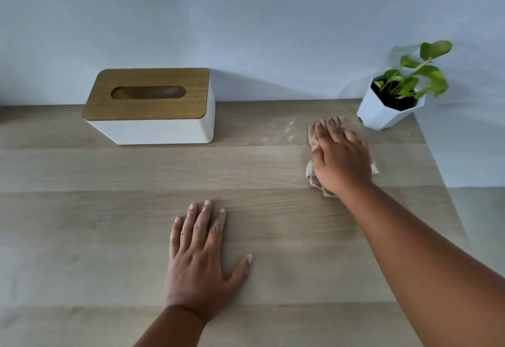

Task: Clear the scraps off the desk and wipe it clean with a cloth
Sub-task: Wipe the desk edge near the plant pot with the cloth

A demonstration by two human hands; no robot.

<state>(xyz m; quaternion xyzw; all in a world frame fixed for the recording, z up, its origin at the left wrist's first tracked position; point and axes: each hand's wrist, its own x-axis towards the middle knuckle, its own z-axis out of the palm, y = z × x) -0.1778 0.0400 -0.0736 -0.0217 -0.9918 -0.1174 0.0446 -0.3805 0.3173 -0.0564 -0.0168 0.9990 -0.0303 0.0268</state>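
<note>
The left hand (199, 262) lay flat on the wooden desk (82, 237), fingers straight and slightly spread, holding nothing. Farther back, the right hand (341, 155) pressed a crumpled beige cloth (314, 177) onto the desk, fingers extended over it. Whitish residue (284, 129) lay just left of the cloth. A tissue box (150, 109) stood well left, a potted plant (396, 98) near right.

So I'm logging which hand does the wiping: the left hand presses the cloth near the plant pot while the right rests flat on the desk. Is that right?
Not quite: the hands are swapped. In the head view the right hand presses the cloth near the plant pot, while the left hand rests flat on the desk.
</note>
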